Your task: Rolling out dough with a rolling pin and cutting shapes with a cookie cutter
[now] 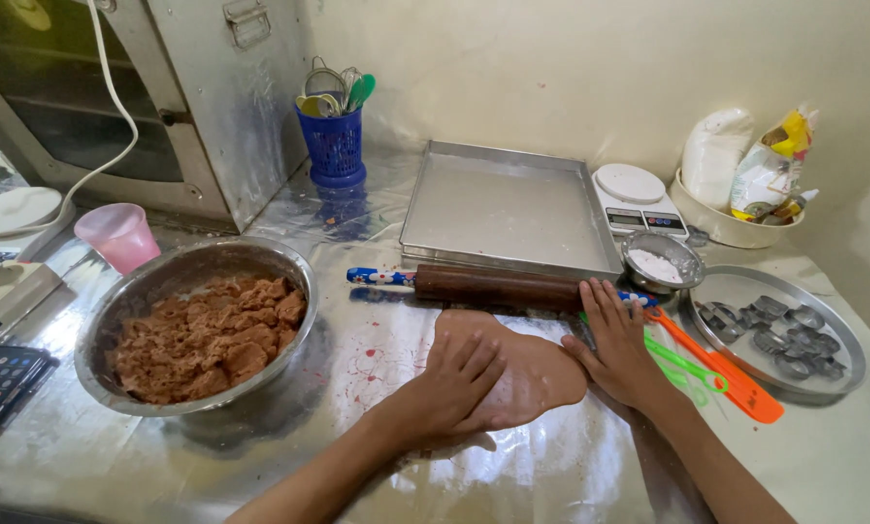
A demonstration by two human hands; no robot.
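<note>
A flat sheet of brown dough (537,374) lies on the plastic-covered counter. My left hand (454,383) presses flat on its near left part, fingers spread. My right hand (617,344) rests palm down at the sheet's right edge, fingertips close to a dark wooden rolling pin (498,284) with a blue patterned handle that lies just behind the dough. Neither hand holds anything.
A steel bowl (153,281) of brown dough chunks sits at left, a pink cup (119,235) behind it. An empty baking tray (508,209), a scale (634,194), a small flour bowl (660,260), a round tray (740,288) of metal cutters, orange (736,378) and green (687,367) tools stand at right.
</note>
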